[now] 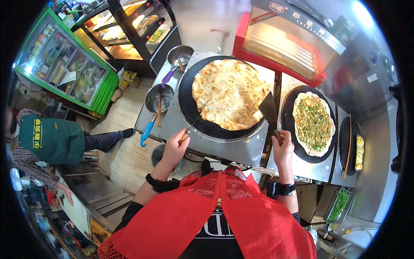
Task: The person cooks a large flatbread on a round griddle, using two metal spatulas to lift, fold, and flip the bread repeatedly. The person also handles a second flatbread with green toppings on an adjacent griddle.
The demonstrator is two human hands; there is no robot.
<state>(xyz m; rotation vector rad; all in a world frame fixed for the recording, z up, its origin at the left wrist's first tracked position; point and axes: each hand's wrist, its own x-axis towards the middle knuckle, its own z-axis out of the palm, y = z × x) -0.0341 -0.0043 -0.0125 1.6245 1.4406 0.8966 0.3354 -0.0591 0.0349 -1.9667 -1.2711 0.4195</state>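
Observation:
My left hand point(175, 147) grips the wooden handle of a thin metal spatula point(197, 117); its blade, seen nearly edge-on, reaches the left part of a large browned pancake point(230, 94). That pancake lies on a round black griddle point(188, 106) and laps near its right edge. A broad, dark metal scraper point(268, 108) is held by its handle in my right hand point(284, 149), its blade over the griddle's right rim beside the pancake. Whether either blade touches the pancake, I cannot tell.
A second griddle point(288, 136) at right bears a pancake topped with chopped greens point(313, 124). Beyond it a wooden stick point(348, 149) crosses a dark griddle. Two saucepans point(158, 98) stand at left. A red-framed warmer point(278, 48) stands behind. Another person in a green apron point(51, 139) is at far left.

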